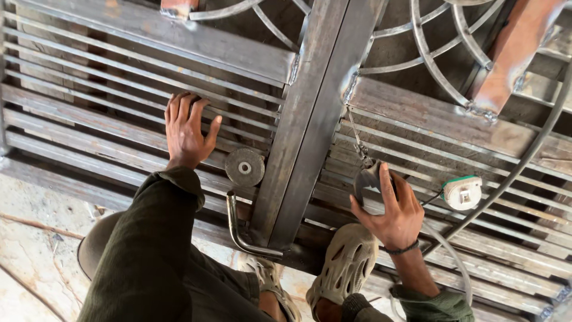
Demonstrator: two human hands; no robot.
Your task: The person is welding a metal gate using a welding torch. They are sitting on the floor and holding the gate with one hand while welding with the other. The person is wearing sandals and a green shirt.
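My left hand (187, 131) lies flat, fingers spread, on the thin horizontal bars of a steel gate (119, 71) that lies on the ground. My right hand (394, 211) grips a dark metal electrode holder (368, 177). A thin rod (354, 134) runs up from the holder to the joint beside the central pair of square tubes (316, 119). A round grey grinding disc (245, 167) rests on the bars just right of my left wrist. Both sleeves are dark green.
A bent steel handle (238, 232) sticks out at the foot of the central tubes. A green-and-white plug (463, 192) and a grey cable (524, 161) lie on the right bars. My foot in a beige perforated clog (345, 262) stands on the frame. Curved scrollwork (429, 53) fills the top.
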